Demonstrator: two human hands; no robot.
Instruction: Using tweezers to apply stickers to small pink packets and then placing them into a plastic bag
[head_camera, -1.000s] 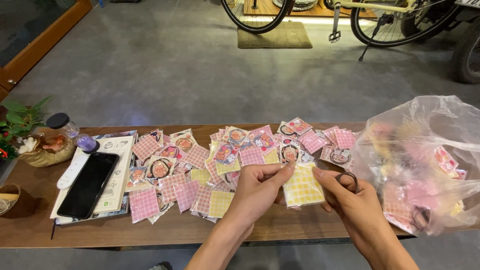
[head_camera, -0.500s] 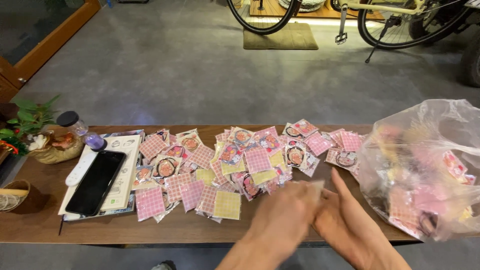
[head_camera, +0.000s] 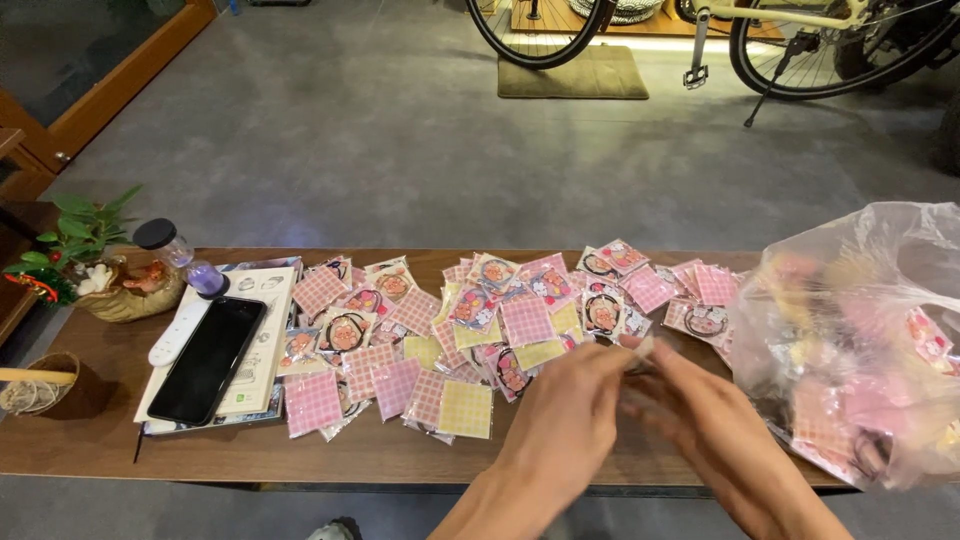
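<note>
Both hands are working close together over the near right part of the wooden tabletop (head_camera: 120, 440), the left hand (head_camera: 560, 415) and the right hand (head_camera: 700, 420) meeting at the fingertips just near of the spread of small packets (head_camera: 440, 330). Motion blur is smearing the fingers, and something pale and small is showing between them, though whether either grip is pinching it or hanging loose cannot be told. The packets (mostly pink checked squares, some yellow, several showing round cartoon pictures and dark rings) are lying overlapped across the middle of the tabletop, from the book on the left to the bag on the right. One yellow checked packet (head_camera: 467, 409) is sitting at the near edge of the spread, just left of the left hand. A clear plastic bag (head_camera: 860, 330), bulging with more pink packets, is resting at the right end, touching the right forearm's side. On the left, a black phone (head_camera: 210, 358) is lying on a white book (head_camera: 262, 300), with a white remote (head_camera: 178, 332) beside it and a small sand timer (head_camera: 180, 255) farther back. A bicycle (head_camera: 720, 40) is standing on the grey floor beyond.
</note>
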